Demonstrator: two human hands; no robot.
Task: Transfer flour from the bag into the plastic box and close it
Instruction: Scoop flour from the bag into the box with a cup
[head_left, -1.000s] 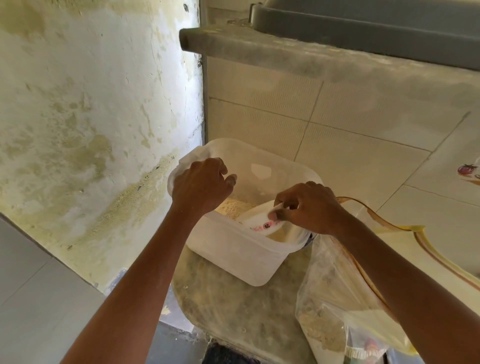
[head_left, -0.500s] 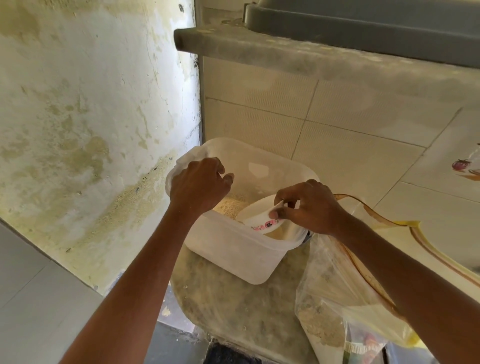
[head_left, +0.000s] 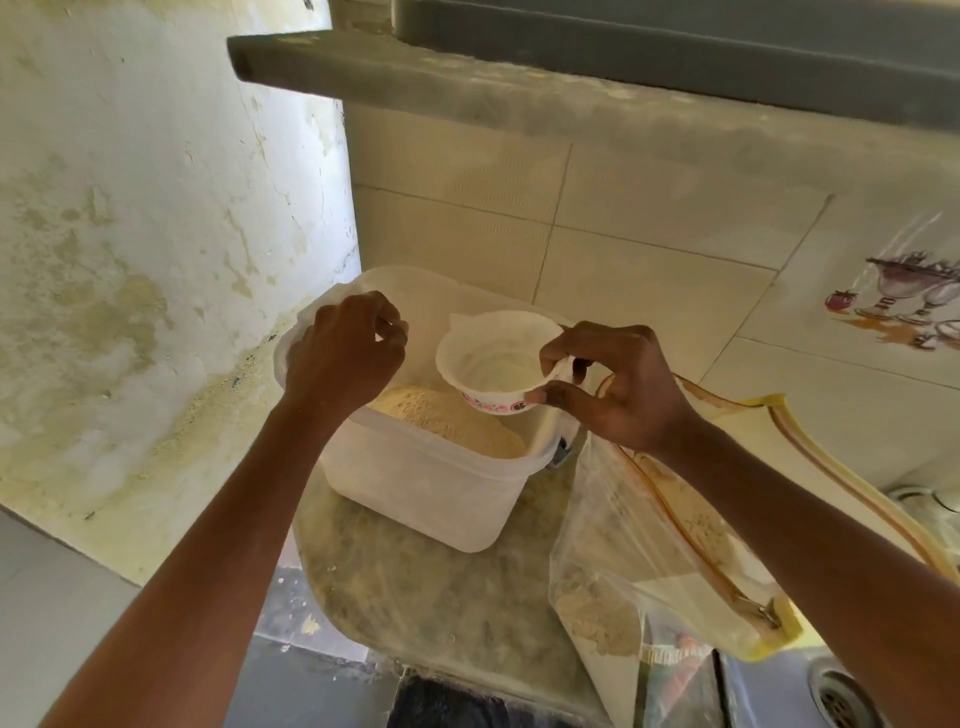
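A translucent white plastic box (head_left: 426, 483) stands on the stone counter corner, holding a heap of pale flour (head_left: 452, 418). My left hand (head_left: 345, 348) grips the box's left rim. My right hand (head_left: 613, 387) pinches the handle of a small white cup (head_left: 496, 366) with a pink pattern, held upright and empty above the box's right side. The clear plastic flour bag (head_left: 623, 566) stands open to the right of the box, under my right forearm, with some flour at its bottom.
The stone counter (head_left: 426, 597) ends at a rounded front edge. A stained wall (head_left: 130, 260) stands on the left and a tiled wall (head_left: 649, 270) behind. A concrete shelf (head_left: 519, 83) overhangs above. A sink drain (head_left: 841, 696) shows at bottom right.
My right hand has raised the cup out of the box and turned it upright; it was tipped down into the box before. My left hand stays on the rim.
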